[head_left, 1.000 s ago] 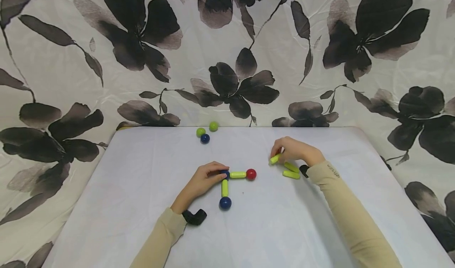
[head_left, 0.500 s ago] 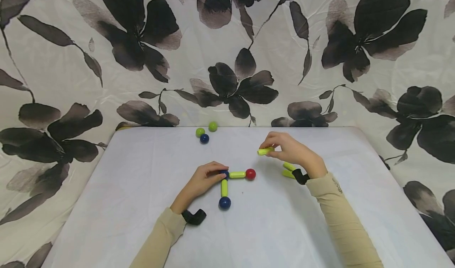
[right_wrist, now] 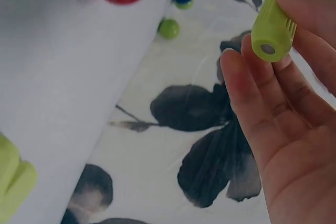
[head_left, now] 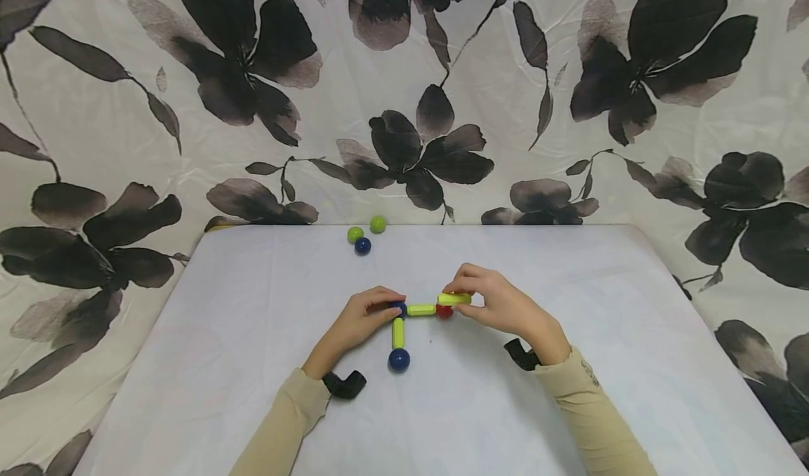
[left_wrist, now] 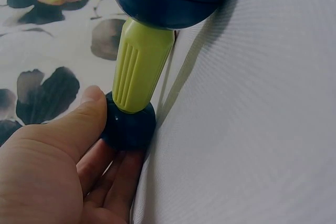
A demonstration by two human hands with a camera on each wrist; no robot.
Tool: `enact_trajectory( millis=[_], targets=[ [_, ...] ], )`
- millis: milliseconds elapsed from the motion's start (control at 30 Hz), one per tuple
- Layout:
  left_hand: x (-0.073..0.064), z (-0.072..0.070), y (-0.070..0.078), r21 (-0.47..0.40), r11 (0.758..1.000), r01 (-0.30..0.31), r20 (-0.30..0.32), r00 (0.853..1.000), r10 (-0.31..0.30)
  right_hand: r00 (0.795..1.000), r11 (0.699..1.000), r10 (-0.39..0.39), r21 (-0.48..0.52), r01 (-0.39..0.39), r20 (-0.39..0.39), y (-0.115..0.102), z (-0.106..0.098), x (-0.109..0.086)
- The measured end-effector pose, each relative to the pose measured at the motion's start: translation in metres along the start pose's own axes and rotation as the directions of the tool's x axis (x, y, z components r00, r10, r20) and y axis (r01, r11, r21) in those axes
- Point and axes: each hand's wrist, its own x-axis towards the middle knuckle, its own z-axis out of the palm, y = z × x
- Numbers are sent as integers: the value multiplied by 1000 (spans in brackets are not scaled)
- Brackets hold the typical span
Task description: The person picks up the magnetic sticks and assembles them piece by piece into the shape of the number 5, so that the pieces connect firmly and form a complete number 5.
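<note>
My left hand (head_left: 357, 325) pinches the dark blue corner ball (left_wrist: 128, 129) between thumb and fingers. From that ball one yellow-green rod (head_left: 421, 310) runs right to a red ball (head_left: 445, 313). Another rod (head_left: 398, 333) runs toward me, ending at a second blue ball (head_left: 399, 360). My right hand (head_left: 505, 309) pinches a loose yellow-green rod (head_left: 454, 299), which lies across the red ball in the head view; whether they touch is unclear. A grey disc shows in that rod's end in the right wrist view.
Two green balls (head_left: 378, 224) and a blue ball (head_left: 362, 246) sit near the table's (head_left: 265, 420) back edge. Spare yellow-green rods (right_wrist: 13, 179) show at the left of the right wrist view. A floral cloth (head_left: 253, 181) hangs behind the table.
My right hand has lifted a rod from the rods at right and carried it left, then toward me, to the red ball. My left hand has stayed on the corner ball.
</note>
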Motion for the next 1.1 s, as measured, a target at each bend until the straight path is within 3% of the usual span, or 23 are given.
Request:
enact_trajectory(
  millis=[167, 633, 1100],
  targets=[
    [0, 0, -1, -15, 1000, -8, 0, 1000, 8, 998, 999, -34, -5, 35, 56, -4, 18, -5],
    [0, 0, -2, -5, 1000, -16, -9, 1000, 16, 983, 999, -25, -25, 30, 181, -3, 55, -16],
    [0, 1, -2, -26, 999, -38, -5, 999, 37, 971, 998, 50, -49, -40, 236, -12, 74, -15]
  ],
)
